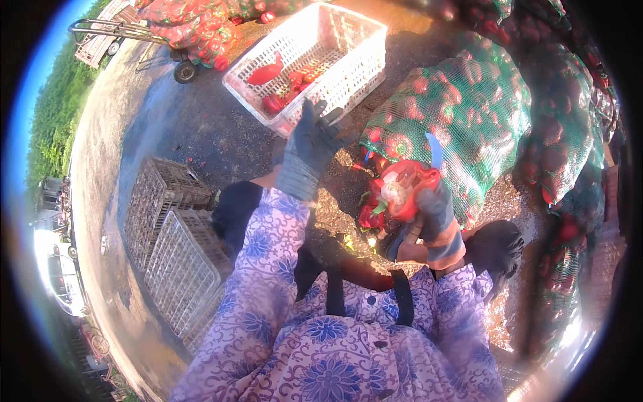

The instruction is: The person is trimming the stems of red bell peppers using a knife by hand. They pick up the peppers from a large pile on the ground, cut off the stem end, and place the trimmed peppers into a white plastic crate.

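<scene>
My left hand (pixel 312 151), in a dark knitted glove, is raised with fingers apart beside the near corner of a white plastic crate (pixel 346 83). A red pepper piece (pixel 265 73) shows above more red peppers (pixel 296 88) inside the crate. My right hand (pixel 434 216), in a striped glove, holds a cut-open red bell pepper (pixel 404 188) with its pale core showing. A curved blue blade (pixel 433 149) sticks up just behind that pepper; its handle is hidden. Other red peppers (pixel 371 213) lie below, next to a green mesh sack (pixel 452 115) full of red peppers.
Empty plastic crates (pixel 183 266) stand at the left by my knee. More filled mesh sacks (pixel 557 125) line the right side. A hand cart (pixel 186 71) and red-pepper sacks (pixel 193 30) are at the upper left. Scraps and seeds (pixel 329 211) litter the ground.
</scene>
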### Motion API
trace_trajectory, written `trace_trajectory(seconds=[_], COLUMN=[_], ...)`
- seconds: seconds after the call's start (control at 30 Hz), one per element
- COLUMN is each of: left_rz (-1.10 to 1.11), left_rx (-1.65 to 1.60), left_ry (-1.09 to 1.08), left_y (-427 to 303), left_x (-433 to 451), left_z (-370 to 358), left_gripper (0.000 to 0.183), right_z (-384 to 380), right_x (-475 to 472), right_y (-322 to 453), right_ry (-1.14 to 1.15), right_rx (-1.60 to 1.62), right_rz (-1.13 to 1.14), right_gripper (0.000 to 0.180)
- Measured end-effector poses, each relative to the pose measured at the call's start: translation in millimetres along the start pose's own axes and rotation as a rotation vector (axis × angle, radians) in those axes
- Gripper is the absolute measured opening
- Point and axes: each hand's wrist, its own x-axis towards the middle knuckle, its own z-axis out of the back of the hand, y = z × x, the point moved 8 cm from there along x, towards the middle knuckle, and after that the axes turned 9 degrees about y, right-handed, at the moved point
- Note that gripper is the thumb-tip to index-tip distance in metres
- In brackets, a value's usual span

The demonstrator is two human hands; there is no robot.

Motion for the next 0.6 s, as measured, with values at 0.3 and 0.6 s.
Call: trace_trajectory(seconds=[0.3, 0.6], left_rz=[0.343, 0.361], left_rx=[-0.073, 0.358], left_ry=[-0.132, -0.441], left_y=[120, 100], left_x=[-89, -84], left_z=[-56, -51], left_gripper=[0.043, 0.035], right_z=[45, 19], right_x=[11, 16], right_y=[-30, -63], right_ry=[-0.247, -0.022], right_rx=[-0.683, -1.064], right_rz=[-0.135, -0.369], right_gripper=[0.045, 0.056])
